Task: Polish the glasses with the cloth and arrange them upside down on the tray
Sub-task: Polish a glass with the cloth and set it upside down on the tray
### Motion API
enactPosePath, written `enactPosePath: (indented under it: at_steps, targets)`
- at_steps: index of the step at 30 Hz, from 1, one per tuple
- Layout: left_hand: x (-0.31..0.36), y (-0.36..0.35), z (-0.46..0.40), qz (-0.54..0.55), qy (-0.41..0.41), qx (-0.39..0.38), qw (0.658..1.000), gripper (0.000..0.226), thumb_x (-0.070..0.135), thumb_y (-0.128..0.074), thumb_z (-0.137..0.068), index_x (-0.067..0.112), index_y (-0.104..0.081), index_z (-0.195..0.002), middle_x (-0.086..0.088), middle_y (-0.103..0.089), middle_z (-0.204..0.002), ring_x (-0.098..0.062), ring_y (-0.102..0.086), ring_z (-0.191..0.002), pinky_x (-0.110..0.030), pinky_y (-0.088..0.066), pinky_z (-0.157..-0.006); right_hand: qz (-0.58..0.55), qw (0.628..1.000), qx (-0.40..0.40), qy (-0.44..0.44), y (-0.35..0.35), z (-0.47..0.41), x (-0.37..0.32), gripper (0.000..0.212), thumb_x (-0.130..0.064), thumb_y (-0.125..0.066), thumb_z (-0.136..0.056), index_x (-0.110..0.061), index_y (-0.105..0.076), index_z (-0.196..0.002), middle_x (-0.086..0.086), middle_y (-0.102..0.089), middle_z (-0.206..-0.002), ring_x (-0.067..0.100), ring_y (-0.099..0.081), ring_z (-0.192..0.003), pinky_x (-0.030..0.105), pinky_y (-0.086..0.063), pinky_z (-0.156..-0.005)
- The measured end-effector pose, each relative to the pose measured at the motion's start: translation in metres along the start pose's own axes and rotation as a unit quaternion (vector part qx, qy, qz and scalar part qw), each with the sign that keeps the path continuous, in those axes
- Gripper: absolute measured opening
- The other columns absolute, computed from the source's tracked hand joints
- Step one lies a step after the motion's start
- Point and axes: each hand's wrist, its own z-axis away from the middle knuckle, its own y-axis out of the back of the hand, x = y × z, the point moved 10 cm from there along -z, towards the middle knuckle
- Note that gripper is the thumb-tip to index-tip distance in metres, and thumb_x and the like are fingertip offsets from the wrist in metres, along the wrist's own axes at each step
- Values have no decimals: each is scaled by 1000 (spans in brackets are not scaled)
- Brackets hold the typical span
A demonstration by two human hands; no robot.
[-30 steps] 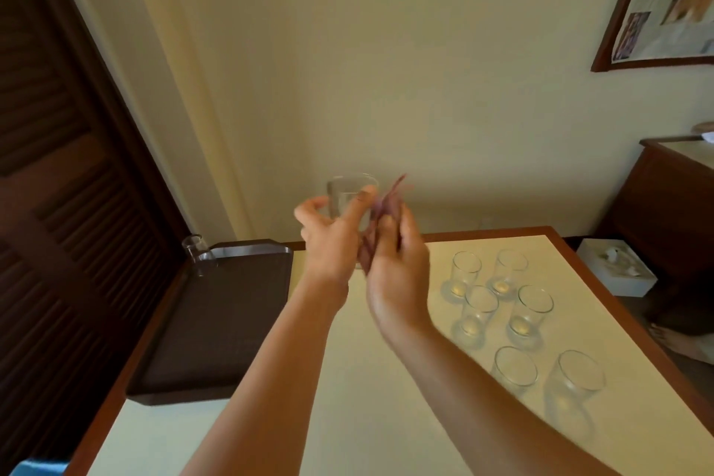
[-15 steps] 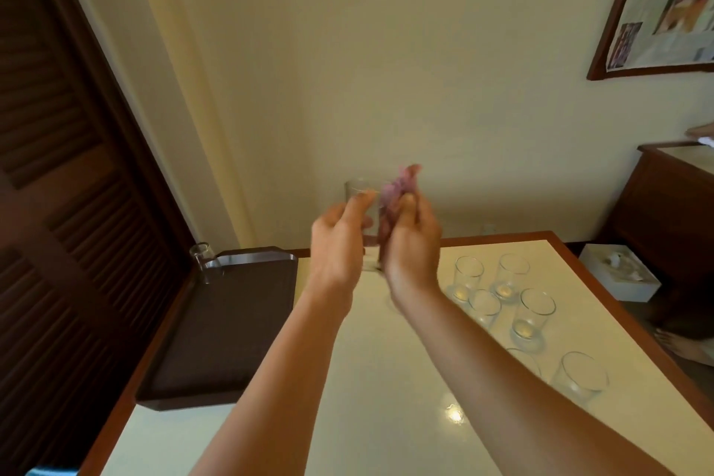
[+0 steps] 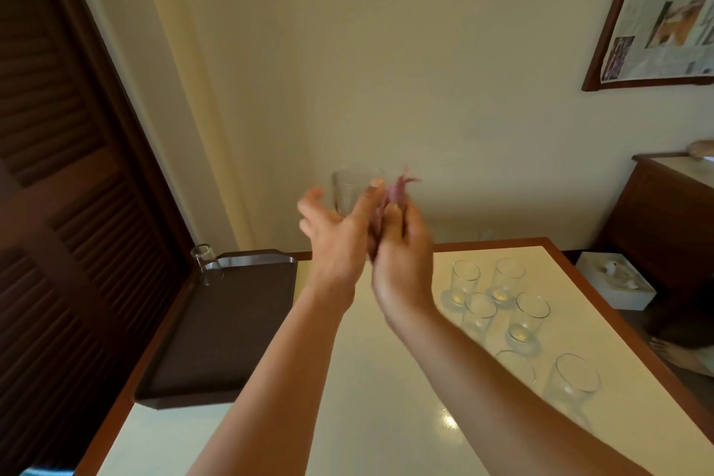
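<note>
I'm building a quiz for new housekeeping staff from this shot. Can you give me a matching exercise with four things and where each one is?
Things:
1. cloth
2. raised glass
3. tray
4. lone glass

Places:
A. at the tray's far left corner
B. in the left hand's grip
C. on the table's left side
D. in the right hand

Pairs: 1-D, 2-B, 3-C, 4-A
</note>
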Motion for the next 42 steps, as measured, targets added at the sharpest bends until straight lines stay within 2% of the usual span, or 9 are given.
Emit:
enactPosePath:
  at_steps: [4, 7, 10, 19, 25, 28, 32, 36, 42]
  targets:
    - [-2, 9, 0, 9, -32, 34, 999, 38, 48, -72, -95, 16, -63, -113, -2, -77, -100, -15, -77, -87, -36, -62, -78, -45, 999, -26, 4, -4, 11, 9, 33, -25, -40, -109, -38, -66, -125, -11, -73, -94, 8, -71, -82, 28, -60, -71]
    - [-26, -16, 7, -19, 31, -72, 997, 55, 60, -58, -98, 11, -71, -119, -5, -78, -109, -21, -75, -102, -28, -55, -80, -31, 997, 66, -29, 21, -16, 12, 33, -32, -39, -106, -43, -69, -97, -13, -68, -80, 14, -65, -75, 41, -54, -72]
    - [-29, -19, 5, 14, 36, -87, 995, 91, 74, -78, -73, 18, -47, -138, -8, -65, -130, -23, -70, -116, -45, -58, -100, -1, 1000, 26, -11, 21, 11, 16, 30, -30, -40, -108, -40, -68, -112, -10, -74, -94, 13, -73, -91, 40, -59, -81]
    - [-49, -14, 2, 1, 46, -118, 992, 38, 36, -77, -93, -2, -69, -93, -10, -74, -82, -23, -72, -75, -37, -55, -71, -80, 996, -12, -30, 17, 8, 37, 33, -23, -44, -108, -24, -61, -137, -2, -72, -122, 12, -69, -99, 27, -54, -73]
    - [-97, 30, -12, 33, 74, 20, 997, 61, 78, -82, -66, 47, -56, -111, -10, -58, -135, -35, -59, -131, -55, -57, -98, -178, 901, -29, -395, -22, 64, 121, 42, -32, -34, -108, -18, -73, -114, 15, -76, -106, 28, -72, -102, 40, -55, -95]
    - [-107, 63, -22, 8, 48, 49, 998, 64, 64, -81, -80, 34, -49, -127, -4, -65, -120, -26, -70, -112, -51, -59, -94, -164, 875, -53, -452, -39, 70, 144, 43, -23, -35, -108, -8, -72, -91, 13, -72, -75, 25, -68, -80, 34, -56, -73]
    - [-155, 136, -60, 51, 184, 110, 975, 56, 34, -78, -93, 21, -42, -134, -8, -62, -122, -26, -68, -110, -41, -61, -83, -92, 877, -38, -470, -51, 60, 183, 37, -9, -42, -105, -4, -75, -88, 11, -72, -81, 19, -71, -78, 28, -57, -68]
    - [-192, 193, -104, -116, 269, 50, 955, 51, 16, -79, -89, 19, -52, -132, -13, -63, -125, -27, -69, -102, -41, -58, -85, -65, 876, -64, -473, -72, 30, 224, 37, -12, -41, -106, -5, -73, -88, 8, -68, -81, 14, -69, -74, 25, -56, -74]
    - [-201, 259, -212, -383, 167, 0, 908, 68, 26, -90, -79, 24, -56, -138, -4, -61, -118, -16, -64, -90, -30, -55, -63, -42, 873, -86, -478, -112, 2, 296, 20, -5, -49, -100, -15, -66, -105, 1, -69, -102, 12, -68, -89, 30, -57, -86]
